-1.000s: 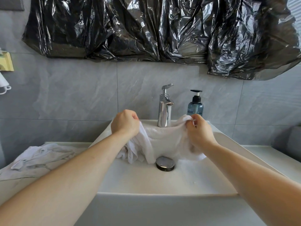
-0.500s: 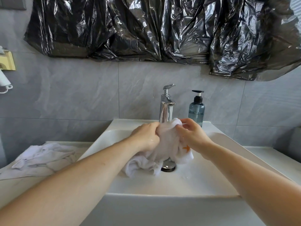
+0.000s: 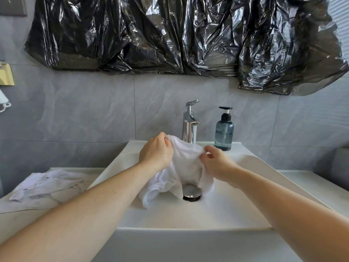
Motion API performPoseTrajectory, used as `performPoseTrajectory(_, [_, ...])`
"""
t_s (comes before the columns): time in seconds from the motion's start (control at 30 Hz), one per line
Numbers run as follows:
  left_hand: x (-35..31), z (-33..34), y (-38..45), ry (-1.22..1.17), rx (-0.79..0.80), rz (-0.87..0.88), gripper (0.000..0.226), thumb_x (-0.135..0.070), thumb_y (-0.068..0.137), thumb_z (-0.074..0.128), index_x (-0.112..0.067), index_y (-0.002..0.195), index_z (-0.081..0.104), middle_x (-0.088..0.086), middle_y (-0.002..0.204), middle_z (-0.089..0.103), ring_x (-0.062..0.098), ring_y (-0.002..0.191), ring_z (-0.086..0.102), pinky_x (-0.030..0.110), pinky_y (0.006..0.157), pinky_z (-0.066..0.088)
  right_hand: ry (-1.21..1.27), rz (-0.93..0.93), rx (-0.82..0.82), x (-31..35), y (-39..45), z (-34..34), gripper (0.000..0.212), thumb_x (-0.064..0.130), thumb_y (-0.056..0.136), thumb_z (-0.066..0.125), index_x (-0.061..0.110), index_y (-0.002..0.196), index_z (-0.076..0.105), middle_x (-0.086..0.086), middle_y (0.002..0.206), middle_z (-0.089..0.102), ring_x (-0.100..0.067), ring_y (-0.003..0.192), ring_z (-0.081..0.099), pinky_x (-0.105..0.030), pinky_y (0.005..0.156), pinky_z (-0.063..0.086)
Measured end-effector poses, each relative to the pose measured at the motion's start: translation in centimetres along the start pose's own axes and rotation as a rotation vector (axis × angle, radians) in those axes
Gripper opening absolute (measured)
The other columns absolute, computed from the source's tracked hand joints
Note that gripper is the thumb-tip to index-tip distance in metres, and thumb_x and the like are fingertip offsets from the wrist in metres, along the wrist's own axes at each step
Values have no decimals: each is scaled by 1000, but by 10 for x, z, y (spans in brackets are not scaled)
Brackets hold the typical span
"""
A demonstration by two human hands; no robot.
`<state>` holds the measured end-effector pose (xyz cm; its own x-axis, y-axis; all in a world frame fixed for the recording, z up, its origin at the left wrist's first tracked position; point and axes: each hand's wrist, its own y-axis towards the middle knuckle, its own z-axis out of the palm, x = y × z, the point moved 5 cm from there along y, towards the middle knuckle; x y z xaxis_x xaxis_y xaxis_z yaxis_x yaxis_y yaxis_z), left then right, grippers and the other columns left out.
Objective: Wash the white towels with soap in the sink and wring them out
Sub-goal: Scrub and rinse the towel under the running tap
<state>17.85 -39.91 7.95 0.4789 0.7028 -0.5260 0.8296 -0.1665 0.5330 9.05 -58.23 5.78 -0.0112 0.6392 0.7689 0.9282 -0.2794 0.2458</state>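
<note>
A wet white towel (image 3: 186, 163) hangs over the white sink (image 3: 217, 210), under water that runs from the chrome faucet (image 3: 189, 123). My left hand (image 3: 155, 151) grips the towel's upper left edge. My right hand (image 3: 216, 162) pinches its upper right edge. The cloth sags between them and drapes down beside the metal drain plug (image 3: 192, 191). A blue soap pump bottle (image 3: 224, 130) stands on the sink's back rim, just right of the faucet. More white towels (image 3: 47, 186) lie crumpled on the counter to the left.
Black plastic sheeting (image 3: 179, 35) covers the wall above the grey tiles. The white counter (image 3: 309, 184) runs on to the right of the sink. A small fixture (image 3: 4, 101) sticks out from the wall at the far left.
My hands came together and bunched the towel in front of the faucet, then moved apart again. The towel now hangs spread between them under the running water.
</note>
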Motion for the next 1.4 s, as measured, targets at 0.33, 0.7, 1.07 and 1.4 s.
performPoseTrajectory(0.33, [2,18,1,-67,239,-5,20,-29,93,56,-30,110,67,-6,122,65,17,108,59,35,96,50,137,-21,-123,8,1,-6,22,28,108,41,15,113,59,-5,84,57,-17,70,52,-28,58,39])
performPoseTrajectory(0.7, [-2,35,-20,38,573,112,35,-54,80,67,-33,107,60,-10,100,70,17,92,69,39,86,59,435,-16,125,5,-1,7,46,18,85,82,33,124,64,1,112,74,-19,95,74,-33,71,58])
performPoseTrajectory(1.07, [1,-16,11,-108,-156,-22,24,-21,106,37,-22,91,56,2,102,70,30,93,60,36,74,42,449,-11,-79,-4,8,-13,24,40,104,52,21,109,66,-1,88,62,-16,75,58,-31,65,47])
performPoseTrajectory(1.4, [-23,22,-19,-261,456,175,28,-38,76,81,-32,97,64,-15,99,70,12,87,66,30,78,54,622,-2,112,3,5,1,33,12,98,48,29,115,71,-9,98,75,-23,84,71,-35,73,57])
